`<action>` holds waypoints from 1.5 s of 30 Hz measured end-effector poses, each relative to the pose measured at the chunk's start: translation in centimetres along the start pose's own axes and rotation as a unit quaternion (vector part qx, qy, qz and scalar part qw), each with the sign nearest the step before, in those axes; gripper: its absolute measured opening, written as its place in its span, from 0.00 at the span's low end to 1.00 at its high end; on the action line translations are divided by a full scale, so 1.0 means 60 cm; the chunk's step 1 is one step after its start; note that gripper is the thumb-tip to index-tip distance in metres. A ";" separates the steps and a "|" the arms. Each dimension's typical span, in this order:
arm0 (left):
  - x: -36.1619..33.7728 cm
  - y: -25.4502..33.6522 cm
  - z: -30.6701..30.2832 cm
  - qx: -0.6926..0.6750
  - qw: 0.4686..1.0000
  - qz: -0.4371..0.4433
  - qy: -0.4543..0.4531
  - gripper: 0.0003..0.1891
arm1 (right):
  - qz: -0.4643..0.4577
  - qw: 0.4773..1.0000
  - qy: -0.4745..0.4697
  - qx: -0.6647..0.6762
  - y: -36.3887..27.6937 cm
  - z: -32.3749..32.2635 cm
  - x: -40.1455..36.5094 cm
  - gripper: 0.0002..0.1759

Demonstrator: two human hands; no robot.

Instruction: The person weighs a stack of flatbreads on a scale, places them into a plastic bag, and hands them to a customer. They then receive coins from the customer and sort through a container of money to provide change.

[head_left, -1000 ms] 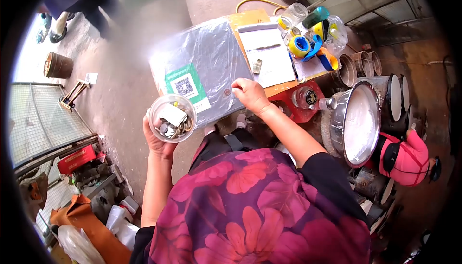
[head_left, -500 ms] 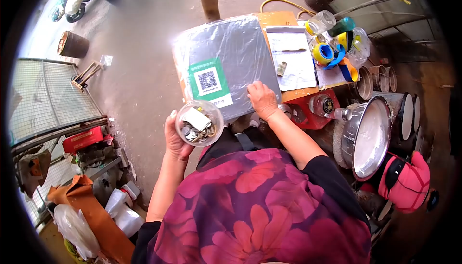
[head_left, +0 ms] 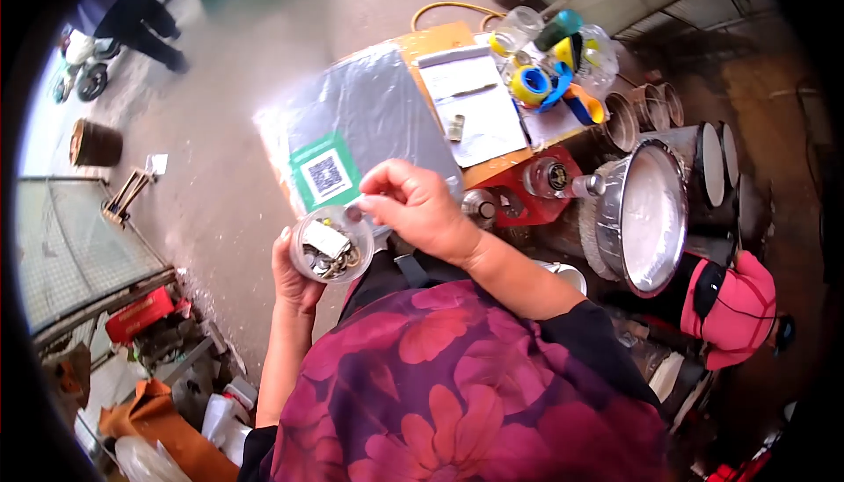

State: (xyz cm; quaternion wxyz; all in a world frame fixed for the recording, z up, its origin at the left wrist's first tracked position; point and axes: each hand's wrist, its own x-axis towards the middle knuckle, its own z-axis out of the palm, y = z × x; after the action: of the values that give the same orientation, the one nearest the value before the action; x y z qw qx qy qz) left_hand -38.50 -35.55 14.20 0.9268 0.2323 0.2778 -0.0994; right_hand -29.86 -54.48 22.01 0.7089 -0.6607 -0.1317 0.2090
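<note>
My left hand (head_left: pixel 295 282) holds a clear round tub (head_left: pixel 332 245) from its left side. Coins and a white packet (head_left: pixel 326 239) lie inside the tub. Just above the tub's right rim, my right hand (head_left: pixel 413 210) pinches a small round coin-like piece (head_left: pixel 354 214) between thumb and finger. Behind both hands lies a grey board (head_left: pixel 387 100) wrapped in clear film, with a green and white code card (head_left: pixel 327 174) on it.
Beyond the board are an open notebook (head_left: pixel 475 100) with a pen, tape rolls (head_left: pixel 531 84) and jars. A red stand (head_left: pixel 549 205), bottles and a large metal basin (head_left: pixel 652 218) are at the right. A person (head_left: pixel 132 16) stands at the upper left.
My right hand has moved left from the board's edge to the tub, now pinching a small piece. The view has shifted, and more of the person at the upper left shows.
</note>
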 end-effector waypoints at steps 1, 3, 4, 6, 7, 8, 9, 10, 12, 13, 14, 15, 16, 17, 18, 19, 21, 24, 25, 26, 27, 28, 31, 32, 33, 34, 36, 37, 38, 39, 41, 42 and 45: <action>0.002 -0.002 0.000 0.001 1.000 -0.003 0.001 0.28 | -0.031 0.998 0.026 -0.054 0.008 -0.005 0.001 0.05; 0.003 -0.005 0.010 0.006 1.000 -0.007 0.002 0.28 | -0.072 0.977 0.124 -0.157 0.068 -0.051 0.023 0.05; 0.002 -0.006 0.011 0.005 1.000 -0.005 0.003 0.28 | -0.071 0.958 0.188 -0.203 0.111 -0.087 0.036 0.05; 0.000 -0.008 0.011 0.001 1.000 0.003 0.006 0.28 | -0.008 0.925 0.300 -0.232 0.206 -0.186 0.047 0.04; -0.002 -0.009 0.016 -0.004 1.000 0.002 0.014 0.28 | 0.037 0.895 0.313 -0.316 0.250 -0.239 0.043 0.06; -0.006 -0.010 0.018 -0.010 1.000 0.005 0.012 0.28 | 0.082 0.856 0.323 -0.396 0.271 -0.277 0.038 0.07; -0.011 -0.011 0.019 -0.016 1.000 0.007 0.012 0.28 | 0.089 0.838 0.285 -0.456 0.272 -0.291 0.030 0.10; -0.012 -0.012 0.023 -0.021 1.000 0.009 0.013 0.28 | 0.097 0.817 0.246 -0.512 0.275 -0.303 0.026 0.13; -0.017 -0.018 0.027 -0.022 0.999 0.017 0.045 0.27 | 0.063 0.796 0.185 -0.573 0.290 -0.315 0.035 0.24; -0.019 -0.022 0.025 -0.022 0.998 0.016 0.052 0.27 | 0.046 0.781 0.175 -0.597 0.298 -0.318 0.046 0.26; -0.021 -0.025 0.022 -0.022 0.998 0.014 0.060 0.26 | 0.030 0.766 0.164 -0.621 0.304 -0.319 0.057 0.29; -0.021 -0.028 0.014 -0.027 0.997 0.016 0.070 0.26 | 0.036 0.762 0.152 -0.629 0.312 -0.320 0.070 0.32; -0.023 -0.029 0.016 -0.023 0.997 0.013 0.068 0.26 | 0.051 0.760 0.135 -0.634 0.319 -0.321 0.081 0.32; -0.027 -0.031 0.024 -0.019 0.998 0.010 0.067 0.26 | 0.065 0.758 0.117 -0.638 0.324 -0.323 0.091 0.32; -0.031 -0.034 0.030 -0.014 0.998 0.006 0.066 0.26 | 0.079 0.757 0.100 -0.641 0.329 -0.323 0.098 0.31; -0.030 -0.039 0.029 -0.023 0.995 0.007 0.092 0.26 | 0.064 0.746 0.101 -0.656 0.334 -0.322 0.097 0.24; -0.027 -0.047 0.023 -0.021 0.996 0.001 0.086 0.26 | 0.030 0.725 0.114 -0.678 0.361 -0.332 0.102 0.20; -0.023 -0.051 0.055 -0.021 0.995 0.002 0.093 0.28 | -0.041 0.697 0.132 -0.703 0.391 -0.343 0.107 0.11; -0.017 -0.054 0.054 -0.022 0.996 0.003 0.089 0.28 | -0.067 0.699 0.132 -0.700 0.393 -0.347 0.106 0.10; -0.011 -0.056 0.052 -0.023 0.996 0.003 0.082 0.28 | -0.093 0.698 0.134 -0.697 0.386 -0.349 0.106 0.09; -0.006 -0.055 0.056 -0.015 0.997 -0.003 0.069 0.29 | -0.070 0.721 0.142 -0.674 0.382 -0.354 0.110 0.08; -0.001 -0.056 0.056 -0.019 0.998 0.000 0.067 0.29 | -0.047 0.742 0.151 -0.652 0.377 -0.360 0.115 0.07; 0.012 -0.058 0.060 -0.021 0.998 0.010 0.066 0.29 | -0.016 0.851 0.231 -0.472 0.306 -0.345 0.118 0.06; 0.016 -0.058 0.063 -0.016 0.998 0.007 0.064 0.29 | -0.012 0.884 0.264 -0.386 0.257 -0.328 0.117 0.06; 0.020 -0.057 0.065 -0.010 0.998 0.002 0.061 0.29 | 0.012 0.941 0.244 -0.234 0.189 -0.298 0.106 0.06; 0.023 -0.056 0.066 -0.006 0.998 0.003 0.057 0.29 | 0.035 0.972 0.220 -0.076 0.118 -0.261 0.085 0.07; 0.034 -0.057 0.070 0.004 0.999 0.001 0.043 0.29 | 0.060 0.985 0.163 -0.013 0.020 -0.194 0.042 0.07; 0.039 -0.057 0.070 0.013 0.999 0.006 0.033 0.29 | 0.062 0.991 0.121 -0.004 0.001 -0.171 0.021 0.07; 0.043 -0.058 0.064 0.014 0.999 0.003 0.043 0.29 | 0.063 0.995 0.079 0.005 -0.011 -0.150 0.005 0.08; 0.046 -0.059 0.054 0.017 0.999 -0.003 0.050 0.29 | 0.076 0.997 0.021 -0.014 -0.023 -0.130 -0.005 0.10; 0.056 -0.058 0.064 0.031 0.999 -0.025 0.027 0.29 | 0.060 0.994 -0.014 -0.085 -0.036 -0.115 -0.017 0.15; 0.058 -0.055 0.073 0.032 0.999 -0.041 0.014 0.28 | 0.035 0.990 0.001 -0.134 -0.039 -0.117 -0.020 0.16; 0.077 -0.063 0.058 0.038 0.998 -0.047 0.015 0.26 | -0.025 0.962 0.154 -0.222 -0.020 -0.150 -0.029 0.18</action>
State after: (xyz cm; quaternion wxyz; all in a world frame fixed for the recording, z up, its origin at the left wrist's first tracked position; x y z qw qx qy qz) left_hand -34.25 -40.79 12.76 0.9075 0.2551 0.2982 -0.1495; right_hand -27.09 -63.28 22.50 0.5609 -0.8223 -0.0805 0.0519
